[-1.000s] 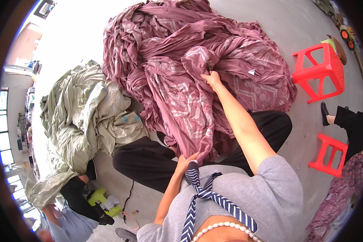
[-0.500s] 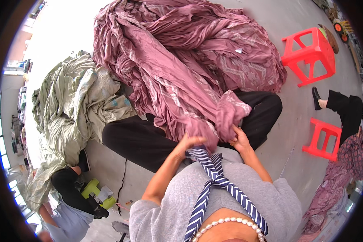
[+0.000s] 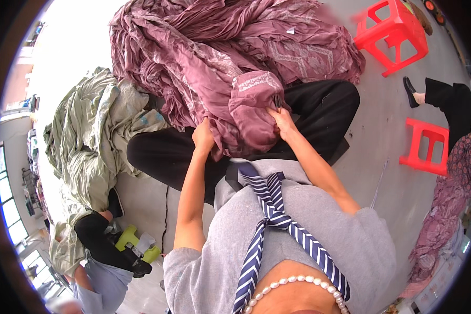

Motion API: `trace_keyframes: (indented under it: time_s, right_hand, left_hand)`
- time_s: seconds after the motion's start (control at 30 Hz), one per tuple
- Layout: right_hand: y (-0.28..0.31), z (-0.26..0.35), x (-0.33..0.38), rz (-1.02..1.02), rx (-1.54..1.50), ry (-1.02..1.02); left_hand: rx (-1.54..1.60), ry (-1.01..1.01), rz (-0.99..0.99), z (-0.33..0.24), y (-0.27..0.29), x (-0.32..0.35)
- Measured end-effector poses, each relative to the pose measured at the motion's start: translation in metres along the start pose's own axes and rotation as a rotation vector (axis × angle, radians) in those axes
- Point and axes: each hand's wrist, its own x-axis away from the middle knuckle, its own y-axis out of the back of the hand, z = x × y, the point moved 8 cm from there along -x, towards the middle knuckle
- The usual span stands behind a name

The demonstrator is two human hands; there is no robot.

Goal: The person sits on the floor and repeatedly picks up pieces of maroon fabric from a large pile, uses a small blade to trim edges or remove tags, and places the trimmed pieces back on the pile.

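Note:
A large dusky-pink fabric (image 3: 193, 68) with pale zigzag patterns is heaped before me, its near end lying over my black-trousered lap. My left hand (image 3: 203, 135) is closed on a bunch of this cloth at its left edge. On the other side, my right hand (image 3: 282, 122) pinches the edge of a folded flap (image 3: 254, 104) with a whitish band. Something slim and dark (image 3: 278, 100) shows just beyond the right fingertips; what it is I cannot make out. Between the two hands the cloth hangs in loose folds.
Two red plastic stools (image 3: 395, 34) stand to the right, near another person's black-clad leg (image 3: 447, 99). At the left, a pale green fabric (image 3: 97, 125) is piled by a seated person (image 3: 99, 277) and a lime-green stool (image 3: 133, 243). More pink cloth (image 3: 437, 220) lies far right.
Both hands have moved forward, away from my body, and farther apart. The pink cloth's end has been spread, and the pale-banded flap now lies between them.

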Motion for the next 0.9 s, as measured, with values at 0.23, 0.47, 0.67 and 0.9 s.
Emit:
trace_keyframes:
  time_s: [0.23, 0.47, 0.67, 0.9]
  right_hand:
    - [0.024, 0.020, -0.005, 0.171, -0.349, 0.151]
    - [-0.011, 0.074, 0.045, 0.286, -0.189, 0.323]
    - [0.036, 0.075, 0.038, -0.101, 0.375, 0.390]
    - [-0.017, 0.133, 0.080, 0.068, 0.104, 0.655]
  left_hand:
    - [0.268, -0.118, -0.671, -0.084, 0.114, -0.006]
    - [1.243, 0.150, 0.389, -0.140, 0.019, -0.046]
    - [1.407, -0.087, 0.086, -0.140, 0.055, -0.047]
    - [1.298, -0.250, 0.402, -0.205, 0.028, -0.012]
